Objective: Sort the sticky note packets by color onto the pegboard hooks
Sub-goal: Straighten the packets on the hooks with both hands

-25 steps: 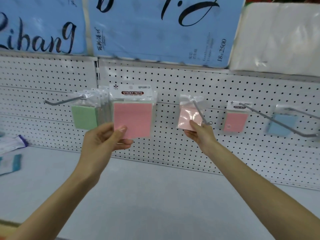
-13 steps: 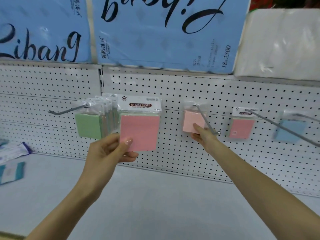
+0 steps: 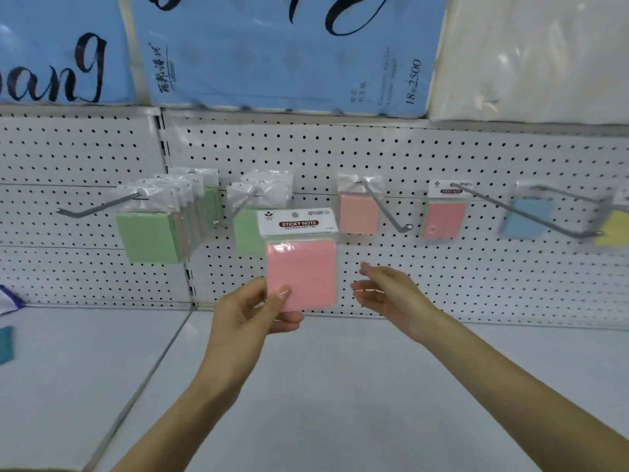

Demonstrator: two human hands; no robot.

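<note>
A white pegboard [image 3: 442, 158] spans the middle of the frame, above a pale shelf [image 3: 340, 386] that fills the lower half. Along the top edge sit large blue tissue packs [image 3: 272, 46] and, at upper right, a white wrapped pack [image 3: 527, 56].

Two bare arms reach up from the bottom edge. The left hand [image 3: 245, 311], centre frame, pinches the held pink packet [image 3: 301, 267] at its lower left corner, thumb on the front and fingers behind. The packet stands upright in front of the pegboard, on no hook. The right hand [image 3: 391, 291] is just right of it and apart from it, fingers loosely spread and holding nothing.

On the pegboard, from left to right, hang:
- a bunch of green packets [image 3: 146, 236] on the left hook [image 3: 88, 211]
- a single green packet [image 3: 248, 233], partly behind the held one
- a salmon packet [image 3: 359, 212] at the back of the centre hook [image 3: 384, 209]
- a hung pink packet [image 3: 444, 218]
- a blue packet [image 3: 526, 218]
- a yellow packet [image 3: 614, 228], cut off by the right edge
</note>
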